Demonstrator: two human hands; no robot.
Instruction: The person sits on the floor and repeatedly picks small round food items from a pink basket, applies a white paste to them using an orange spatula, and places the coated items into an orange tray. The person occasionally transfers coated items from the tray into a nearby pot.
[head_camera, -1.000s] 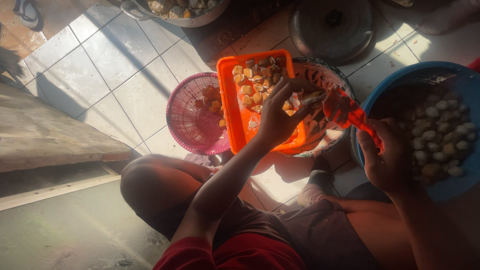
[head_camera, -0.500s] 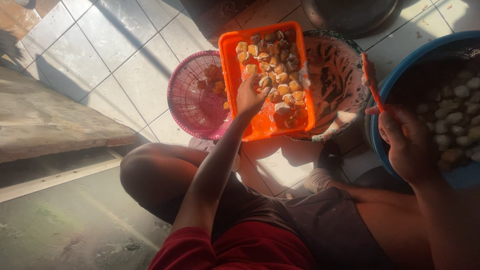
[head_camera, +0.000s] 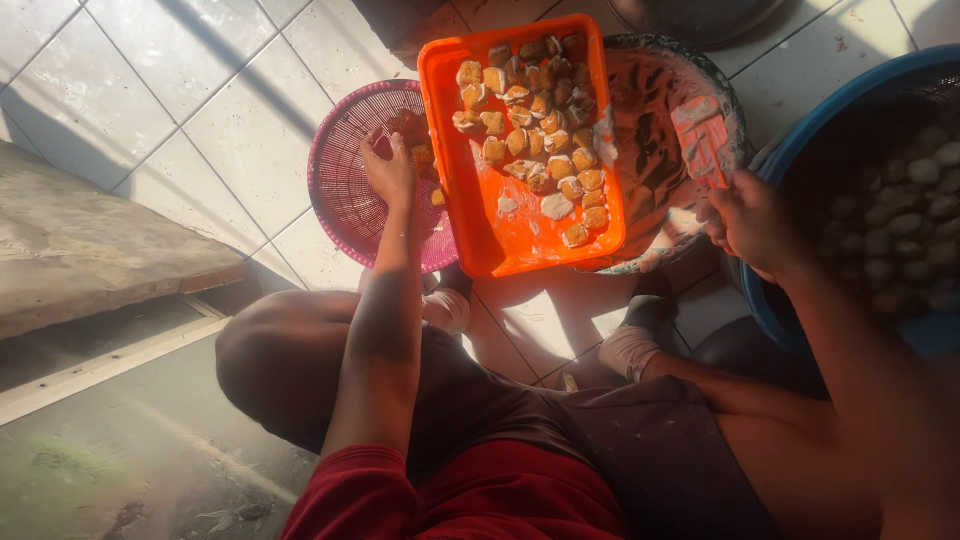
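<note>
On white floor tiles (head_camera: 150, 90), left hand (head_camera: 388, 172) grip narrow inside pink basket (head_camera: 345, 190), right hand (head_camera: 748, 222) gripping orange spatula (head_camera: 703, 142) beside orange tray (head_camera: 500, 235).

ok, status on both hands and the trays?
Left hand in the pink basket, fingers on a food piece. Right hand holds an orange scraper over the batter bowl. Orange tray of pieces between them, nothing blocking.

No packages, labels, signs or screens are anywhere in view here; nothing on the tiled floor carries a wrapper, a tag or printed matter, and no display stands nearby.
</note>
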